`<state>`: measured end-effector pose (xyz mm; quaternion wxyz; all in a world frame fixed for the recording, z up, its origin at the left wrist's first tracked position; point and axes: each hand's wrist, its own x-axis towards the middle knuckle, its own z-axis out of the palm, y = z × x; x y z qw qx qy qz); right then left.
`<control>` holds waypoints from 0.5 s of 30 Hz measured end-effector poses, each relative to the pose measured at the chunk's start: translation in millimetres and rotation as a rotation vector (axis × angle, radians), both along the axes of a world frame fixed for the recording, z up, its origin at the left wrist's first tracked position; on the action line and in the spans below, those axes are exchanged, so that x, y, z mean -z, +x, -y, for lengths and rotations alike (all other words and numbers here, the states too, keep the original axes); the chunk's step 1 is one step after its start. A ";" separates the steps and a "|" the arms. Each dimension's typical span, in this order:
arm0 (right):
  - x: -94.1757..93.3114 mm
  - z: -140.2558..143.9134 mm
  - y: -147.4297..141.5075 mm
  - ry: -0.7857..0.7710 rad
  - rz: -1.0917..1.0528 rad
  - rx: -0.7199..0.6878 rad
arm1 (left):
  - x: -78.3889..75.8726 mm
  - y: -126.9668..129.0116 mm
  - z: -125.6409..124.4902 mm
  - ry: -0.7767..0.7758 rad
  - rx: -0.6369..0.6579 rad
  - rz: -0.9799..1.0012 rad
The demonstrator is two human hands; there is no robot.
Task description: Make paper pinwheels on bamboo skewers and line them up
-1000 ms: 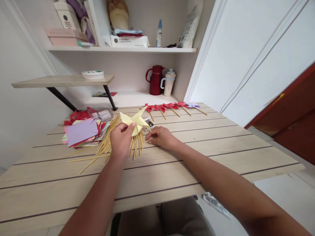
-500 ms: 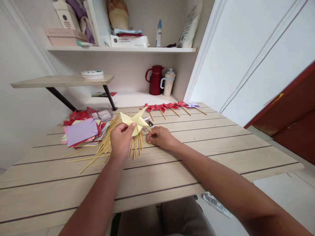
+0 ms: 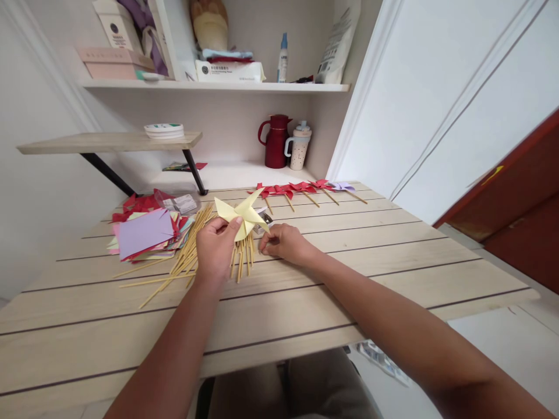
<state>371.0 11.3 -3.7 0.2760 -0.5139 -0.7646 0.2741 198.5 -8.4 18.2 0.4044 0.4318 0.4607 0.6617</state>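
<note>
Between the thumb and fingers of my left hand (image 3: 217, 247) is a yellow paper pinwheel (image 3: 245, 214), its blades spread, held above the table. My right hand (image 3: 283, 243) rests low on the table just right of it, fingertips pinched together; whatever is between them is hidden or too small to make out. Thin wooden sticks (image 3: 186, 256) lie in a loose pile under and left of my left hand, and shorter stick ends show below the pinwheel. Behind it, a small clear box (image 3: 264, 223) with something dark in it is partly covered.
Red pinwheels (image 3: 301, 187) and a lilac pinwheel (image 3: 343, 187) on sticks lie along the table's back. To the left is a stack of coloured paper (image 3: 146, 234), beside a raised wooden shelf (image 3: 109, 141). A red jug (image 3: 276, 142) and a cup (image 3: 299, 146) stand behind.
Hardly anything differs. The yellow pinwheel and my left hand have shifted very slightly to the right; my right hand stays pinched in the same place.
</note>
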 end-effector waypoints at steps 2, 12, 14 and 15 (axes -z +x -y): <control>-1.3 0.8 -0.4 -0.014 -0.013 0.000 | 0.4 -0.3 0.2 -0.007 0.018 0.012; -5.8 2.5 -1.6 -0.074 -0.005 0.014 | 2.4 -1.5 0.3 -0.014 0.042 -0.014; -5.6 3.0 -3.1 -0.069 0.002 0.024 | 2.2 -1.7 0.4 -0.017 0.044 -0.034; -5.5 3.3 -3.9 -0.066 0.008 0.030 | 2.1 -1.8 0.4 -0.018 0.044 -0.040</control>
